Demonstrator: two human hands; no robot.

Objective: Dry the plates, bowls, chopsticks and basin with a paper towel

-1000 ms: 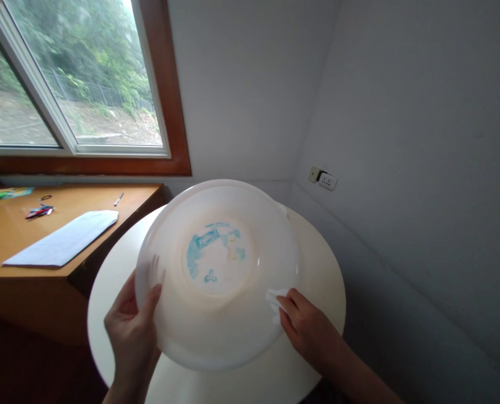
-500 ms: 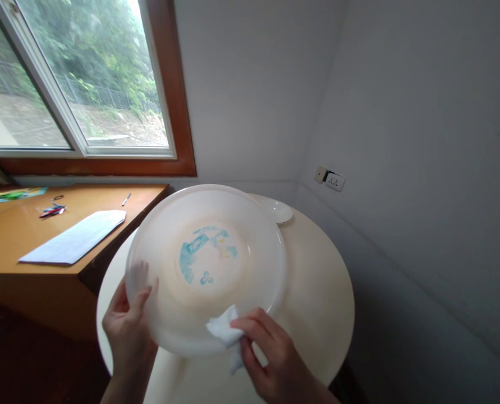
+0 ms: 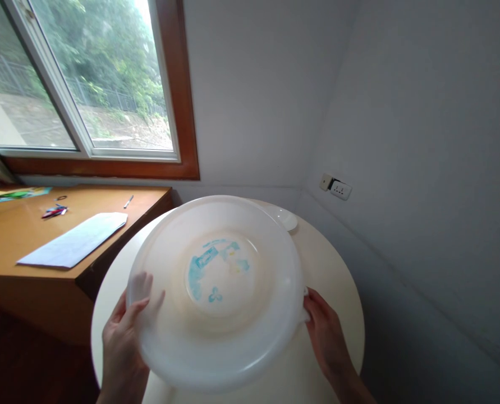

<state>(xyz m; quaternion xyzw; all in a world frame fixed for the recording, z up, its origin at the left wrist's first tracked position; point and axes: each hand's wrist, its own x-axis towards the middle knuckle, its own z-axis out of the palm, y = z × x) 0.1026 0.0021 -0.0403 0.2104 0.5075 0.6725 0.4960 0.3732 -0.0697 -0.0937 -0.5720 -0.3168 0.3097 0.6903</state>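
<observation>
I hold a large translucent white plastic basin (image 3: 216, 331) upside down over a round white table (image 3: 338, 280). A blue and yellow label (image 3: 216, 264) shows through its flat bottom. My left hand (image 3: 121, 342) grips the basin's left rim, fingers curled behind it and seen through the plastic. My right hand (image 3: 328, 334) holds the right rim, with a bit of white tissue (image 3: 304, 292) pinched between its fingers and the basin. The basin hides most of the table.
A small white dish (image 3: 286, 217) sits at the table's far edge behind the basin. A wooden desk (image 3: 5, 247) to the left carries a white sheet of paper (image 3: 75, 240), pens and small items. A window is above it, a wall socket (image 3: 337, 188) at the right.
My right hand with the tissue moved from the basin's near underside out to its right rim. The basin tilted and shifted slightly right; the left hand kept its grip.
</observation>
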